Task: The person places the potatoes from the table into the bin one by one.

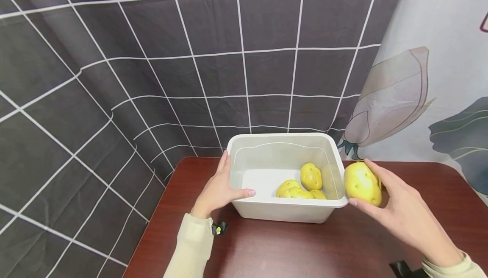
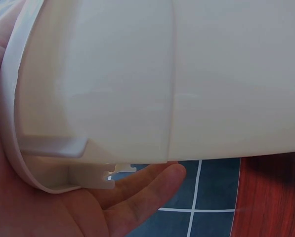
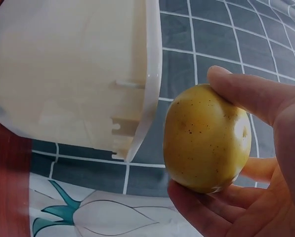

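A white plastic bin (image 1: 282, 210) stands tilted on the table, its inside facing me. My left hand (image 1: 216, 189) grips its left side, the thumb over the front rim and the other fingers along the outer wall; the left wrist view shows the palm against the rim (image 2: 9, 98). Several yellow potatoes (image 1: 311, 176) lie in the bin's right part, the lower ones partly hidden by the front wall. Just outside the right rim, my right hand (image 1: 408, 214) holds another potato (image 3: 204, 140) between thumb and fingers. It is raised off the table.
The bin stands on a dark red wooden table (image 1: 259, 252). A dark grey curtain (image 1: 213, 79) with white grid lines hangs behind and to the left. A white curtain (image 1: 404, 142) with printed flowers hangs at the right, close to the table's back edge.
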A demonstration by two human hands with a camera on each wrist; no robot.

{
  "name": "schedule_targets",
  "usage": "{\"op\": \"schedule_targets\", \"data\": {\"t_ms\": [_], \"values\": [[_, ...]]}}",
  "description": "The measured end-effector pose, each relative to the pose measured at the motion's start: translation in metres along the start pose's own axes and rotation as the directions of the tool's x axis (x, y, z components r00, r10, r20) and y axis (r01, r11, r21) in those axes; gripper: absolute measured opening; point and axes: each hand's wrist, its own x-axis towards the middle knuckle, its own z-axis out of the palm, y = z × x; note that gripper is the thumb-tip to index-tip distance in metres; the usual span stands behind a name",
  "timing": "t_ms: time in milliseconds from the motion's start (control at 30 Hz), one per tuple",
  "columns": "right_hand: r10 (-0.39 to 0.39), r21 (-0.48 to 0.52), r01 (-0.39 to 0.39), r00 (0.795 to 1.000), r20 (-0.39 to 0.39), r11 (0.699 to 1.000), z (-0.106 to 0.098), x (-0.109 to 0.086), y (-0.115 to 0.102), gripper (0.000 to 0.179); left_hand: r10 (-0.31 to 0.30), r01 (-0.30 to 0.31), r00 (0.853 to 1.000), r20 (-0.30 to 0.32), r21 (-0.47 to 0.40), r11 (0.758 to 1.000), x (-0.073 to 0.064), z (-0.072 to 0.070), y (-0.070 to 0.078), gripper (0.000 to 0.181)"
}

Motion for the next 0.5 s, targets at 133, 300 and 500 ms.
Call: {"op": "schedule_targets", "data": {"t_ms": [133, 300, 500], "values": [[-0.016, 0.004, 0.016, 1.0, -0.004, 1.0, 0.001, 0.004, -0.002, 0.099, -0.007, 0.007, 1.0, 0.004, -0.001, 1.0, 0.0, 0.0, 0.0, 0.133], [-0.003, 0.013, 0.002, 1.0, 0.02, 1.0, 0.001, 0.007, -0.005, 0.1, -0.009, 0.009, 1.0, 0.004, 0.0, 1.0, 0.0, 0.0, 0.0, 0.133], [0.01, 0.017, -0.011, 0.999, 0.031, 1.0, 0.003, 0.012, -0.009, 0.099, -0.006, 0.006, 1.0, 0.001, -0.004, 1.0, 0.0, 0.0, 0.0, 0.133]]}}
